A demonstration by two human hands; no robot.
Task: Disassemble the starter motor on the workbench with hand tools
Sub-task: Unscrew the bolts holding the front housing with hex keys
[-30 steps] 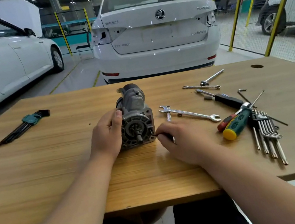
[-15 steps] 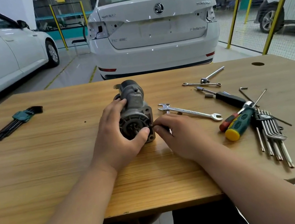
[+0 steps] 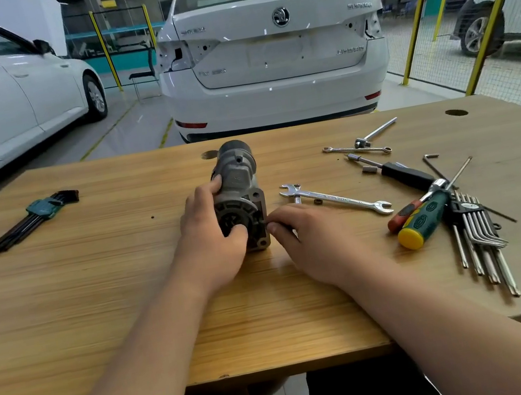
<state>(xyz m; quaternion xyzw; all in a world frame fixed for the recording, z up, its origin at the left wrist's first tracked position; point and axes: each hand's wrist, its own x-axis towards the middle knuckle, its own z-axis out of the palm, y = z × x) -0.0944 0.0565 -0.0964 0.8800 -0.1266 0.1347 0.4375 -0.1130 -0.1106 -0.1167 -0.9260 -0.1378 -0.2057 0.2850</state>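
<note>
Grey metal starter motor [image 3: 240, 197] lies mid wooden workbench [image 3: 95, 296]. Left hand [image 3: 211, 244] wraps its front end, thumb on face. Right hand [image 3: 316, 243] pinches small dark tool [image 3: 282, 227] at its right flange.

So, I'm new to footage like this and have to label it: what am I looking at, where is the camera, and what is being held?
There is no machine: a person works with two bare hands. Every picture comes from one wide-angle camera worn on their head, looking forward and down. The left hand grips a grey metal starter motor lying on a light wooden workbench. The right hand pinches a small dark item at the motor's front flange; it is too small to identify. To the right lie a silver open-ended spanner, a green-handled screwdriver with a yellow cap and a fan of silver long keys. Far left lies a set of black hex keys in a teal holder. A white car stands behind the bench.
</note>
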